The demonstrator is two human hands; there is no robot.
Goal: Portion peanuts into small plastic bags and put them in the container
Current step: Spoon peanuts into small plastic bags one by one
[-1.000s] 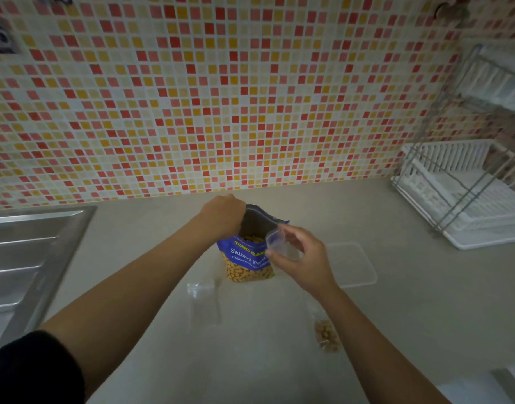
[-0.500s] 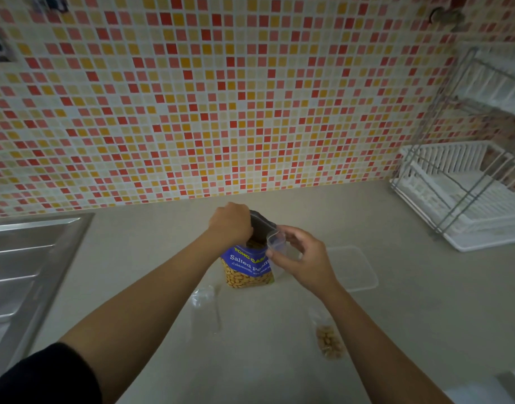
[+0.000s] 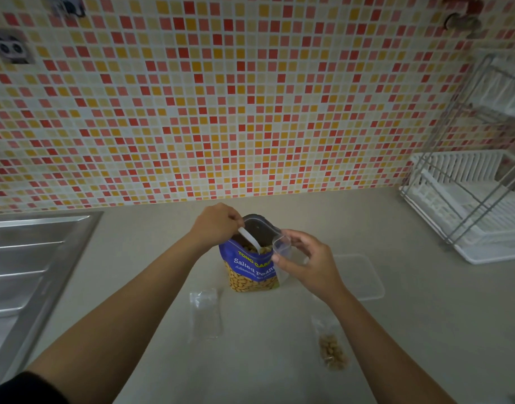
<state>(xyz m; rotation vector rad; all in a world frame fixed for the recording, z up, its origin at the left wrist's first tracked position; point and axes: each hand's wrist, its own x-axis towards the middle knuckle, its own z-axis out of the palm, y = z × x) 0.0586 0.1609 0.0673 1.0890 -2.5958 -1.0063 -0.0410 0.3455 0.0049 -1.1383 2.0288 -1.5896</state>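
Pinching the handle of a white spoon (image 3: 249, 239), the fingers of the left hand (image 3: 218, 225) were curled tight around it, and the bowl of the spoon had come up to the mouth of the blue peanut pouch (image 3: 251, 265) with a few nuts on it. Half a second before, that hand sat closed over the pouch opening and no spoon showed at all, so the scoop had just been lifted out. The fingers of the right hand (image 3: 305, 263) were bent around a small clear bag (image 3: 281, 249), thumb and forefinger holding its mouth open right beside the spoon's bowl, much as they had a second earlier. The lifted scoop meant the next portion was about to be tipped in; in my judgement the spoon only needed to swing a little to the right over the open bag.

Outward from the hands, the pouch stood upright on the counter (image 3: 250, 368), still well stocked behind its clear window. One filled bag (image 3: 332, 352) lay near the right forearm, not yet put away. An empty bag (image 3: 206, 312) lay flat in front of the pouch, to its left. The shallow clear container (image 3: 364, 277) waited just beyond the right hand, and I could see nothing inside it.
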